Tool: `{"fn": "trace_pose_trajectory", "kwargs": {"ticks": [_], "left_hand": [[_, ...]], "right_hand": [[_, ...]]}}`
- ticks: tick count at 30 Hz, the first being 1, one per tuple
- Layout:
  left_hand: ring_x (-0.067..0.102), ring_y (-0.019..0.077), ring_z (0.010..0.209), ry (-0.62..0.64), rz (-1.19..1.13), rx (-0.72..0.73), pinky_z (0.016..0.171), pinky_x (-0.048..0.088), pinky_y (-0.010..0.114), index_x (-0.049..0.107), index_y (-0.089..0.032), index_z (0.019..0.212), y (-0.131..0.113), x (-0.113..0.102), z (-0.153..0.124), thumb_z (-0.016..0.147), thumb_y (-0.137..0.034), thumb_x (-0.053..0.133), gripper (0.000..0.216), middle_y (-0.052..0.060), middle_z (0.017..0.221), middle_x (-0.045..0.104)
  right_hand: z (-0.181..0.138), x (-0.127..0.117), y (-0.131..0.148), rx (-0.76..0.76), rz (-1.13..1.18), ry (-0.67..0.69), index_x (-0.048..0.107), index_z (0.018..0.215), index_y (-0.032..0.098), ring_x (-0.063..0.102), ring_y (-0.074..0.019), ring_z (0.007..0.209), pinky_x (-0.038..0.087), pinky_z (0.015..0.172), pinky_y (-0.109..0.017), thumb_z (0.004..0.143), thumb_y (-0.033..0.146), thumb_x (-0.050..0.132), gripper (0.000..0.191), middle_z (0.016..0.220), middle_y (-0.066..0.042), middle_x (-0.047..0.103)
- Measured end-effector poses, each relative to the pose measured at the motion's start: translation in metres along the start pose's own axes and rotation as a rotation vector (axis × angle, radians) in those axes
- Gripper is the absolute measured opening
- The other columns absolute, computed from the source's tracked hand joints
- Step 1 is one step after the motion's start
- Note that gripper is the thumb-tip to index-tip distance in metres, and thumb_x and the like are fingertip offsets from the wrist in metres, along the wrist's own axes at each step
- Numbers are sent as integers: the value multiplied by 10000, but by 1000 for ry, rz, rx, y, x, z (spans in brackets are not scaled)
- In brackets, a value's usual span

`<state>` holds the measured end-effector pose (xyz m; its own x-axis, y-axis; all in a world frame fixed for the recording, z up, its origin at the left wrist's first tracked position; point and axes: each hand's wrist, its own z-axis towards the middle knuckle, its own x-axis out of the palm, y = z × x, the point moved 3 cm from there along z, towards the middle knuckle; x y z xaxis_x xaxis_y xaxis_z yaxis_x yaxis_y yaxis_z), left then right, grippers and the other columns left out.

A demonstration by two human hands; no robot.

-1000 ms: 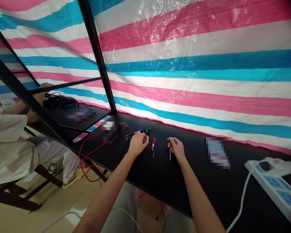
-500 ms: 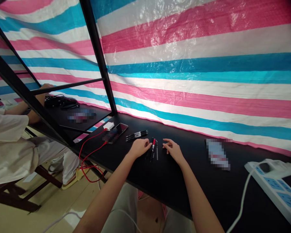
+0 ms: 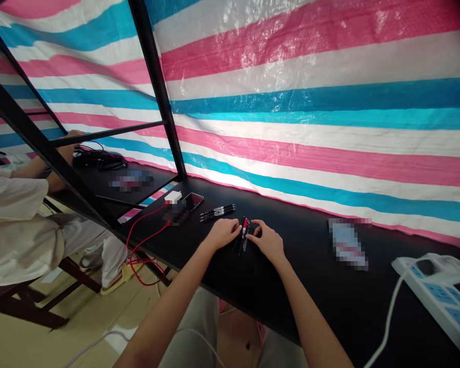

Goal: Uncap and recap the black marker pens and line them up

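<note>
A small bunch of pens (image 3: 244, 231), one with a red cap, lies on the black table (image 3: 299, 286). My left hand (image 3: 223, 234) rests at the bunch's left side, fingers curled against it. My right hand (image 3: 268, 241) presses in from the right, fingertips on the red-capped pen. The two hands squeeze the pens together between them. A second group of black pens (image 3: 217, 211) lies just beyond my left hand, untouched.
A phone (image 3: 192, 200), a white charger (image 3: 173, 196) and a red cable (image 3: 140, 246) sit left of the pens. A blurred packet (image 3: 348, 244) and a white power strip (image 3: 439, 291) lie to the right. Another person's sleeve (image 3: 13, 204) shows at the neighbouring table. A striped tarp hangs behind.
My hands have closed in from both sides. The separate pens, including the one my right hand held, now lie bunched together between them.
</note>
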<state>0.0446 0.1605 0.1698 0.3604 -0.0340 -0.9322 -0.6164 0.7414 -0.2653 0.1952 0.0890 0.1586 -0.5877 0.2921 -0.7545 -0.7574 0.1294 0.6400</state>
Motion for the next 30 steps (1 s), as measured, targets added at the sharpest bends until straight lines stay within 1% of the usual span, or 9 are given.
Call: {"fn": "trace_pose_trajectory", "kwargs": {"ticks": [2, 8, 21, 30], "left_hand": [[493, 117, 579, 0, -1, 8, 534, 261, 228, 501, -185, 691, 0, 1, 0, 853, -380, 382, 280, -9, 612, 540], [489, 112, 570, 11, -2, 37, 528, 259, 229, 500, -184, 707, -2, 2, 3, 862, -371, 372, 275, -10, 627, 548], [503, 128, 599, 19, 6, 26, 533, 258, 237, 511, -184, 717, 0, 3, 3, 871, -396, 356, 305, 0, 645, 560], [496, 122, 593, 25, -33, 39, 533, 265, 236, 499, -180, 689, 0, 3, 2, 858, -398, 378, 301, -2, 655, 564]], "right_hand": [[0, 3, 1, 35, 0, -14, 521, 1059, 316, 575, -144, 734, 301, 552, -228, 680, 405, 610, 400, 754, 64, 623], [3, 3, -2, 83, 20, -2, 541, 1003, 311, 579, -142, 740, 301, 557, -229, 693, 385, 598, 324, 747, 71, 627], [2, -1, 0, 64, -4, 4, 567, 975, 321, 578, -147, 752, 305, 568, -230, 716, 378, 574, 265, 751, 74, 637], [2, -3, -3, 44, -27, 11, 583, 956, 326, 573, -146, 743, 309, 585, -233, 769, 358, 509, 203, 773, 71, 642]]}}
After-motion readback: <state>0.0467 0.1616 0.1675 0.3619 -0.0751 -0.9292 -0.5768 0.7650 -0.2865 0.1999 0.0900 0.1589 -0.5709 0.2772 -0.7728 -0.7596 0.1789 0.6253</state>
